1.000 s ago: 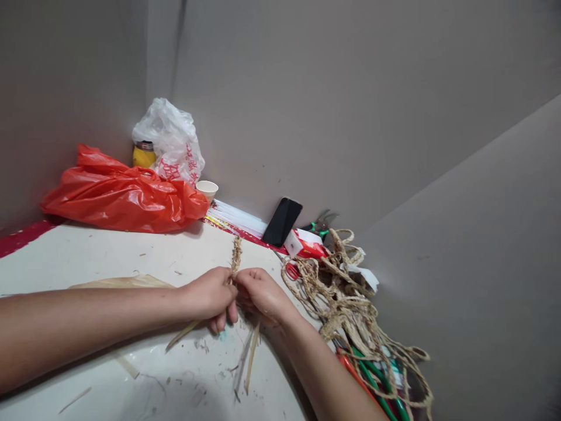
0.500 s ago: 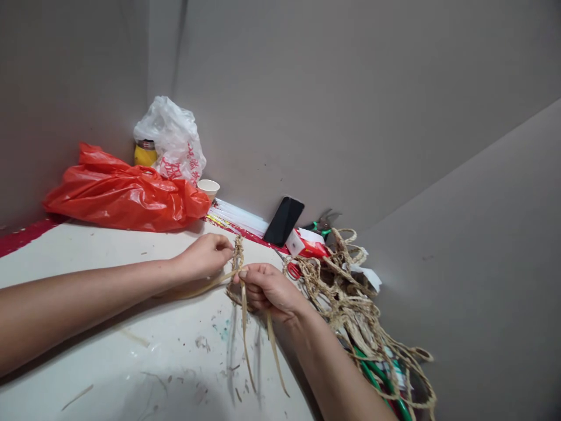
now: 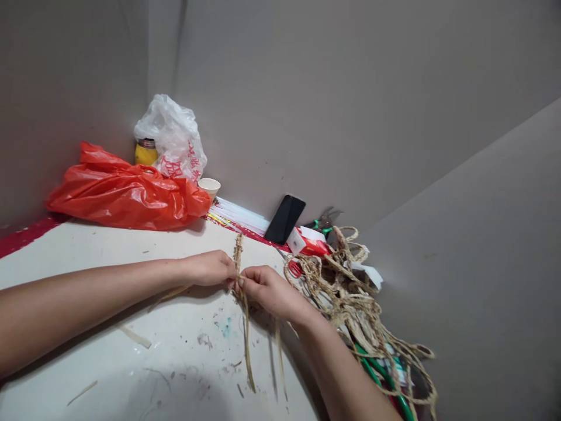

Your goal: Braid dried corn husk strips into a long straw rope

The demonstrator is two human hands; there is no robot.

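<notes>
Between my two hands stands a short braided straw cord [image 3: 238,251], its upper end upright above my fingers. My left hand [image 3: 215,269] is closed at the cord's left side, its fingertips pinching the straw. From the right, my right hand [image 3: 269,289] pinches the same piece with thumb and forefinger. Loose flat straw strands [image 3: 248,351] hang below the fingers over the white tabletop [image 3: 184,351]. One more strand [image 3: 173,295] runs out under my left wrist. The fingertips partly hide where the strands cross.
A heap of braided rope [image 3: 350,298] lies at the right, with red-handled scissors [image 3: 295,269] beside it. Along the back are a red plastic bag [image 3: 131,196], a paper cup [image 3: 209,186], a phone [image 3: 284,219], a red-and-white box [image 3: 309,241] and green-handled pliers [image 3: 324,222].
My left hand has moved down and right onto the cord, and both hands now meet there. The strand that stretched leftward between them no longer shows there.
</notes>
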